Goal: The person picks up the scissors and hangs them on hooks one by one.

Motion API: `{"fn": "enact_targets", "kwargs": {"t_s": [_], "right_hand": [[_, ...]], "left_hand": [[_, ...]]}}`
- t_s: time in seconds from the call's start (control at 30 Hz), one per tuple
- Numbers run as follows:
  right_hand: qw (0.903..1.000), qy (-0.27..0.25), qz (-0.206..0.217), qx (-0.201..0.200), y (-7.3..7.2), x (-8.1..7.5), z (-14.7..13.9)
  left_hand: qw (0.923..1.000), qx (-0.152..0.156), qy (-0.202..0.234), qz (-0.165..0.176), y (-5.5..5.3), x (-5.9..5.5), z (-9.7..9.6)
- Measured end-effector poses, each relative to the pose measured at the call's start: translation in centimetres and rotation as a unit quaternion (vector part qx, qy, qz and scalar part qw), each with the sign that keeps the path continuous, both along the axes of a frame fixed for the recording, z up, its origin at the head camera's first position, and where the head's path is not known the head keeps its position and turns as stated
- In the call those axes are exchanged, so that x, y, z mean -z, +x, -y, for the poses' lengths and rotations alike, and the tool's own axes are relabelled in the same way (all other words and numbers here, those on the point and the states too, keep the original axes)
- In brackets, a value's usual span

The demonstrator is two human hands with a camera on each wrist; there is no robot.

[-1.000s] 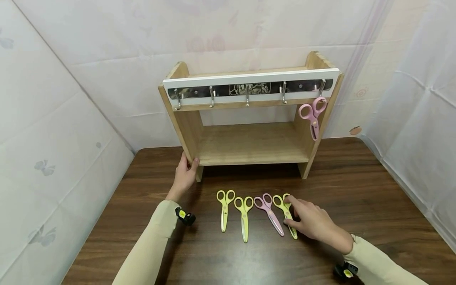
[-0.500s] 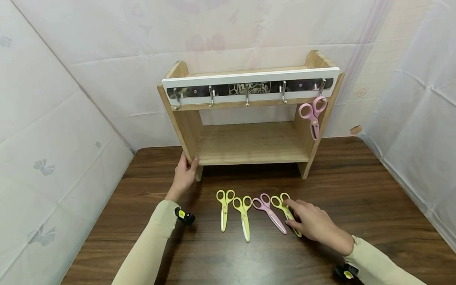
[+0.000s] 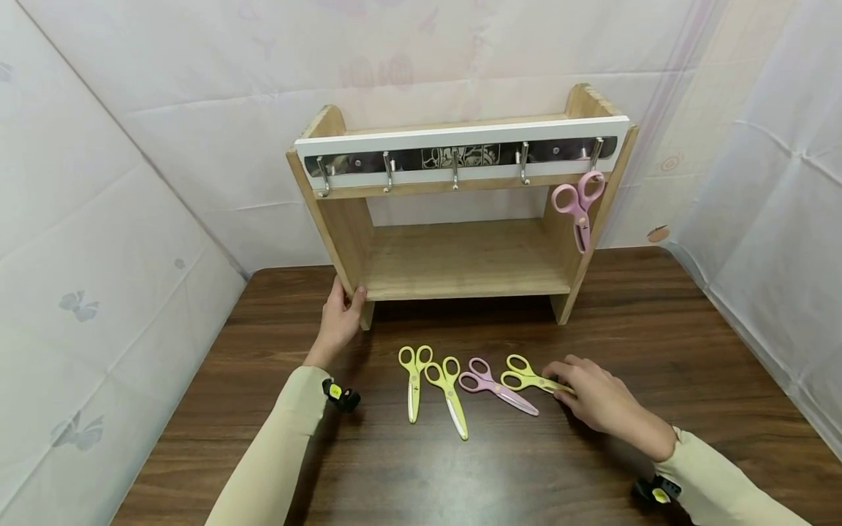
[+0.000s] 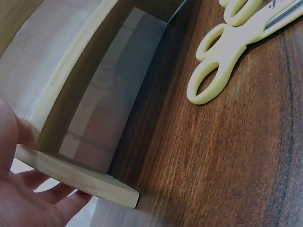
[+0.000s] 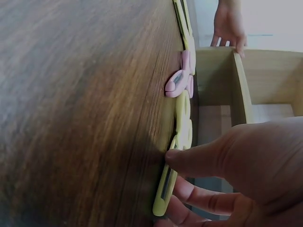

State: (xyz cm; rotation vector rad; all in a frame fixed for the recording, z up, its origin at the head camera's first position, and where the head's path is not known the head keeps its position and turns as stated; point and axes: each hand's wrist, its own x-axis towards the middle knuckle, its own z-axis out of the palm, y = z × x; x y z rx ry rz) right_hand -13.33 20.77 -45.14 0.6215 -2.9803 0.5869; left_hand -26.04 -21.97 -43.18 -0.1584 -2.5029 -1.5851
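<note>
At the right of a row on the table, my right hand (image 3: pixel 595 394) pinches the blade end of a pair of yellow scissors (image 3: pixel 524 375), thumb on one side and fingers on the other in the right wrist view. Its handle loops point left, close to pink scissors (image 3: pixel 490 384). Two more yellow pairs, the middle scissors (image 3: pixel 450 394) and the left scissors (image 3: pixel 414 380), lie beside them. My left hand (image 3: pixel 338 321) grips the lower left side panel of a wooden shelf (image 3: pixel 460 259), thumb in front and fingers behind. Another pink pair of scissors (image 3: pixel 581 208) hangs from the rightmost hook.
Across the shelf's top front runs a white board (image 3: pixel 395 142) with a metal strip and several hooks (image 3: pixel 455 172). The brown table (image 3: pixel 263 438) carries everything. Patterned white cloth (image 3: pixel 197 73) surrounds it at the back and sides.
The right-hand yellow scissors have turned, their blades swinging toward the right with my right hand. The pink and middle yellow scissors have rotated slightly too. My left hand stays on the shelf.
</note>
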Motion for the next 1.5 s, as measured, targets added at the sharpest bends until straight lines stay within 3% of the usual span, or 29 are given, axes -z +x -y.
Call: {"fn": "enact_targets", "kwargs": {"t_s": [0.53,0.8,1.0,1.2,1.5], "right_hand": [[0.9999,-0.003,0.006,0.008,-0.4,0.0,0.0],[0.9997,0.003,0.015,0.018,-0.7,-0.2,-0.1],[0.9996,0.0,0.024,0.013,-0.8,-0.5,-0.3],[0.9998,0.021,-0.004,0.002,-1.1,-2.2,-1.0],[0.9968,0.018,-0.078,-0.004,-2.4,-6.5,-1.8]], "left_hand": [[1.0,0.004,-0.008,-0.001,0.1,0.0,0.2],[0.9996,-0.001,-0.019,-0.022,-0.1,0.0,0.2],[0.9999,0.004,-0.011,-0.005,0.0,0.1,0.2],[0.9999,0.004,-0.007,0.009,0.2,0.0,0.1],[1.0,0.006,-0.002,0.007,0.3,-0.2,0.0]]}}
